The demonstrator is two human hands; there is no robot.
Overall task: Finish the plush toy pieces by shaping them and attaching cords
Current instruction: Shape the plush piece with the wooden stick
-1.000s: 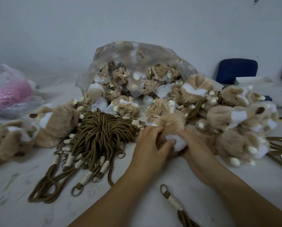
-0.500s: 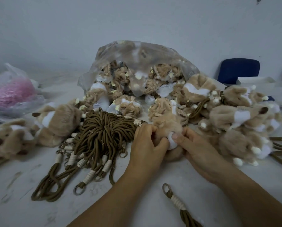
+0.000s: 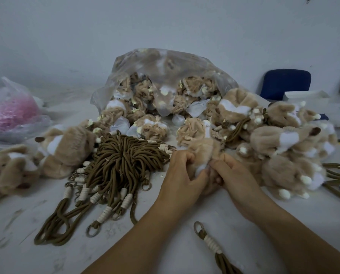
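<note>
View from above a white worktable (image 3: 27, 224) where 2 bare hands meet at the centre. Both hold 1 tan plush piece (image 3: 203, 148) with a white patch, just in front of the heaps of toys. The left hand (image 3: 182, 175) has its fingers curled over the piece's left side, thumb pressed against the white patch. The right hand (image 3: 236, 178) pinches the same piece from the right, fingers bent and close together.

Just left of the hands lies a thick bundle of brown cords (image 3: 123, 161), their ends wrapped in cream thread and fitted with metal rings. 1 single cord (image 3: 210, 242) lies apart, between the forearms.

Behind, a clear plastic bag (image 3: 165, 76) spills crumpled tan plush pieces onto the table. A pile of fuller plush toys (image 3: 283, 147) sits at the right, touching the right hand's side; more plush toys (image 3: 66, 149) lie at the left. A bag of pink material (image 3: 13, 109) is far left, a blue chair (image 3: 285, 82) far right.
</note>
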